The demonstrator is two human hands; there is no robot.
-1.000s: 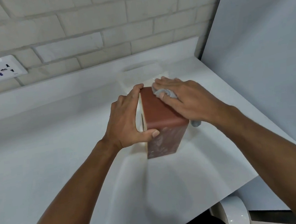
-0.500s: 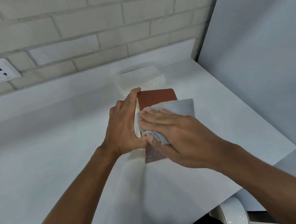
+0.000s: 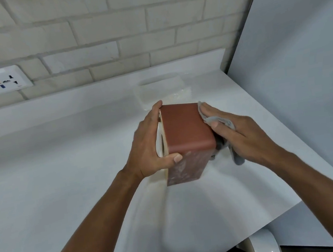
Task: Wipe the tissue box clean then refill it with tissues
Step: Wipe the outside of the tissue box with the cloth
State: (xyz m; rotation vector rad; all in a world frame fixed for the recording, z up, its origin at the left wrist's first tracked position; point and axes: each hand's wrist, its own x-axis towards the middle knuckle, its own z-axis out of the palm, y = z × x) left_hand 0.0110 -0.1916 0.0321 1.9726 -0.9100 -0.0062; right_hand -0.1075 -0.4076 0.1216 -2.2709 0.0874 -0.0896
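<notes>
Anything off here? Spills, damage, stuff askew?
Nothing spilled or damaged. The tissue box is turned on its side on the counter, slot face toward the left hand that grips it; the right hand presses a grey cloth against the opposite face. That suits wiping, not a fault.

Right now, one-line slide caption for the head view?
Left hand steadies the brown tissue box on the counter while right hand presses a grey cloth against its side.

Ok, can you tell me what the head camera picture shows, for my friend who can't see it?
A left hand grips a reddish-brown tissue box on a white counter while the right hand presses a grey cloth against its right side. A clear pack lies behind it.
</notes>
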